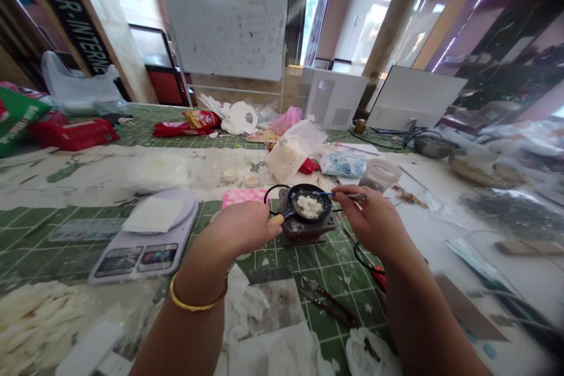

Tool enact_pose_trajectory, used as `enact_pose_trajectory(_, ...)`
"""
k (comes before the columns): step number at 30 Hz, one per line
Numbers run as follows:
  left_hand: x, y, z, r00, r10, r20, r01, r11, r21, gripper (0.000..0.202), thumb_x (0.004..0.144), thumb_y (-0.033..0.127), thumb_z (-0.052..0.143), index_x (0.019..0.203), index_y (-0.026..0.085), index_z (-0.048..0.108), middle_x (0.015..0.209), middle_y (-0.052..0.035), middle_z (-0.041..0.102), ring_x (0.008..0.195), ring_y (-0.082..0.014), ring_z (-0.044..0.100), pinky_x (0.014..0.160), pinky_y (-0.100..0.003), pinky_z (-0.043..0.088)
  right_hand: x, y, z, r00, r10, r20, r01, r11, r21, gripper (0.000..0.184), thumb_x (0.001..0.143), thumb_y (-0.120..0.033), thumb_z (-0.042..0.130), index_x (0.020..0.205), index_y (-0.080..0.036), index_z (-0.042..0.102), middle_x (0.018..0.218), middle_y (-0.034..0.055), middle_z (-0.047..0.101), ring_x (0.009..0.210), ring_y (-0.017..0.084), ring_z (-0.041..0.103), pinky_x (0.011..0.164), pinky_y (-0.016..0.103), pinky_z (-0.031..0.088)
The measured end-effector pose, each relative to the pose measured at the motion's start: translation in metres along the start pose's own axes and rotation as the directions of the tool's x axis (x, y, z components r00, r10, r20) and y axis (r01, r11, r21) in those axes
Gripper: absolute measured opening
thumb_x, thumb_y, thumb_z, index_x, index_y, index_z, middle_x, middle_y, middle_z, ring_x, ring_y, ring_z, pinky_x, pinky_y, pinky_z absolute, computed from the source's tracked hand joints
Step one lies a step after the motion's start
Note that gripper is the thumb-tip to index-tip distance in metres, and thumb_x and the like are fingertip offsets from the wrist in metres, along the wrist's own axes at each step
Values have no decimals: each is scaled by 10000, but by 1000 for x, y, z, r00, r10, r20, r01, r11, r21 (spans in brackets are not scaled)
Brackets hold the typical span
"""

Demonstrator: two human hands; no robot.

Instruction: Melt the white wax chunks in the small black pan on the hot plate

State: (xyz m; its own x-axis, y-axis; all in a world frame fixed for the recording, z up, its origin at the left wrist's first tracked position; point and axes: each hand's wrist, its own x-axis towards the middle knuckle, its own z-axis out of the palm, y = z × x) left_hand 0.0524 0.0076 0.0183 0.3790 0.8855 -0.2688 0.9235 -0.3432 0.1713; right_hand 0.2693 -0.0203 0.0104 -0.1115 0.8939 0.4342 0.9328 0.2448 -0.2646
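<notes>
The small black frying pan [326,209] lies between the two hands, just beyond the left fingertips and just short of the right ones, resting on a little hot plate [306,234], with soft white lumps [308,207] heaped inside it. The left hand [240,228] is closed around the pan's wooden handle [277,220]; the right hand [373,218] pinches a thin tool [325,193], blue along its shaft, between thumb and fingers, its far end over the pan. Well beyond the left hand, a dark upright sign [73,14] reads "DZR-INTERNE", the rest cut off. Far out to that hand's left, a green bag [20,116] carries pale slanted lettering too blurred to read. Ahead of both hands, a red-and-gold packet [201,120] bears print too small to make out, and the whiteboard [224,23] shows only faint, illegible marks.
</notes>
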Motion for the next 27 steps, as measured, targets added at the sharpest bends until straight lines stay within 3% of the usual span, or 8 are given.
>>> enact_pose_trajectory(4,0,2,0,1000,4,6,-4,1000,4,519,749,567,254,643,171,572,644,-72,610,478,-164,491,431,-272,273,0,-1,0,993,-32,110,30,999,21,271,841,-323,377,910,-222,618,829,28,653,794,171,568,736,298,361)
enact_pose_trajectory(8,0,3,-1,1000,-5,2,5,1000,2,536,750,578,237,666,174,579,662,-74,612,487,-168,495,438,-274,284,-3,-5,-2,997,-14,69,6,994,109,276,844,-351,372,931,-234,606,830,15,649,774,150,568,707,264,374)
enact_pose_trajectory(12,-1,3,-2,1000,-13,10,13,1000,-6,523,742,571,256,688,170,588,681,-78,617,501,-169,502,448,-275,294,-3,-8,-1,989,-39,142,26,996,87,267,836,-351,386,910,-247,621,832,13,646,803,159,562,712,265,374)
enact_pose_trajectory(16,-2,2,-2,1000,3,16,-3,1000,-10,517,748,554,254,688,167,591,684,-84,623,505,-166,504,459,-271,297,-2,-7,-1,999,11,52,-17,993,117,282,845,-348,368,936,-229,606,819,20,645,778,156,568,696,265,378)
enact_pose_trajectory(20,-2,2,-1,1000,1,13,-1,1000,-5,505,742,560,268,676,169,581,688,-83,629,500,-163,504,449,-263,287,-1,-7,0,993,-23,115,15,997,75,273,839,-334,383,917,-220,619,809,27,643,780,161,564,695,268,375)
enact_pose_trajectory(24,-3,2,-2,1000,-3,14,3,1000,-1,518,745,567,258,651,167,574,667,-82,622,491,-158,500,441,-261,277,-2,-7,0,999,16,38,-20,995,95,274,847,-346,368,949,-237,598,809,15,635,787,152,559,707,259,374)
enact_pose_trajectory(27,-3,2,-3,1000,-6,17,6,1000,-8,523,747,568,252,664,167,577,690,-87,628,504,-162,507,451,-262,286,-2,-7,1,994,-17,106,10,998,66,281,847,-358,367,962,-256,602,818,20,628,795,160,553,713,269,373)
